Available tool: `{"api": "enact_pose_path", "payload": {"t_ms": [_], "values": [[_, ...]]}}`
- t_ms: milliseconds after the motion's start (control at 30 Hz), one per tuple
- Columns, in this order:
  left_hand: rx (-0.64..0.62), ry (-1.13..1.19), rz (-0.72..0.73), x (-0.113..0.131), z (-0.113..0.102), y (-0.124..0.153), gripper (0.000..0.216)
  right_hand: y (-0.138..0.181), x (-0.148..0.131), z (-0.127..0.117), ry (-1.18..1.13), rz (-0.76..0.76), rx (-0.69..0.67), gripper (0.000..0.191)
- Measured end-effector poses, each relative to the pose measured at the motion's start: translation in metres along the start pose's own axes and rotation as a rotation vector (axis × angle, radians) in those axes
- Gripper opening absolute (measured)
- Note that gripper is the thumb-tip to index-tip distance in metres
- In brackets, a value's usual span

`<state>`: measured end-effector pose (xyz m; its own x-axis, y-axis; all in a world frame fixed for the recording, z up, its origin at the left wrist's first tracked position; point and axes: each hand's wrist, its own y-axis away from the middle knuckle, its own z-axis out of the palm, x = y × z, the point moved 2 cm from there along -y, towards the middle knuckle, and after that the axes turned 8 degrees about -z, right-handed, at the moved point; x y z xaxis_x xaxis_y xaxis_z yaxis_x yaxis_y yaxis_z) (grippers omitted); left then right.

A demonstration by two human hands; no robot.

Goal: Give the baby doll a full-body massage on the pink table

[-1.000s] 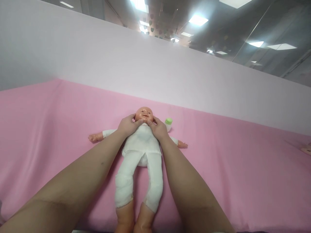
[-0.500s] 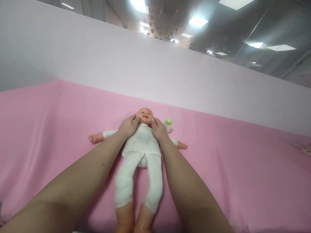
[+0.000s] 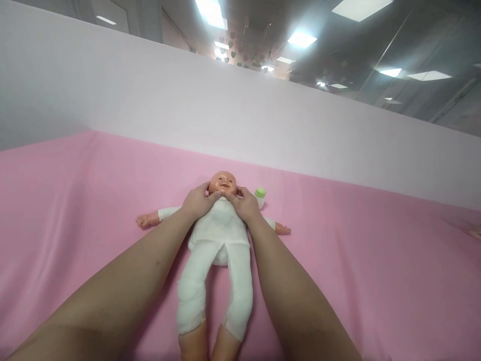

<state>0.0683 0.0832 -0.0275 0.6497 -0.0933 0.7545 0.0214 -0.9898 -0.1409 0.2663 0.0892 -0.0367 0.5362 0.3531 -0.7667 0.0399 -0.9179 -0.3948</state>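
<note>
A baby doll [image 3: 220, 225] with a white cloth body lies on its back on a pink sheet, head away from me and arms spread. My left hand [image 3: 200, 200] cups the left side of its head and neck, with the thumb under the chin. On the other side my right hand [image 3: 243, 201] does the same, its thumb near the other at the chin. The remaining fingers of both hands are mostly hidden beside and behind the head. Just right of my right hand stands a small bottle [image 3: 260, 197] with a green cap.
The pink sheet [image 3: 356, 260] spreads over the whole surface. A white wall [image 3: 180, 105] rises along the far edge, with glass and reflected ceiling lights above it. At the right edge, part of a skin-coloured object [image 3: 476, 233] shows; I cannot tell what it is.
Both thumbs have moved from the doll's cheeks down and inward to beneath its chin. The fingers now reach around the sides of the head. The camera view has tilted slightly.
</note>
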Motion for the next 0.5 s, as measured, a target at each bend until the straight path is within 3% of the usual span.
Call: {"api": "enact_pose_path", "payload": {"t_ms": [200,500], "values": [[0.029,0.021,0.008,-0.0070,0.0042,-0.0057,0.052,-0.0014,0.0021,-0.0035,-0.081,-0.056,-0.031,0.043],[0.008,0.056,0.023,-0.0029,0.0020,-0.0037,0.056,-0.0022,0.0057,-0.0013,-0.057,-0.025,-0.010,0.047]]}}
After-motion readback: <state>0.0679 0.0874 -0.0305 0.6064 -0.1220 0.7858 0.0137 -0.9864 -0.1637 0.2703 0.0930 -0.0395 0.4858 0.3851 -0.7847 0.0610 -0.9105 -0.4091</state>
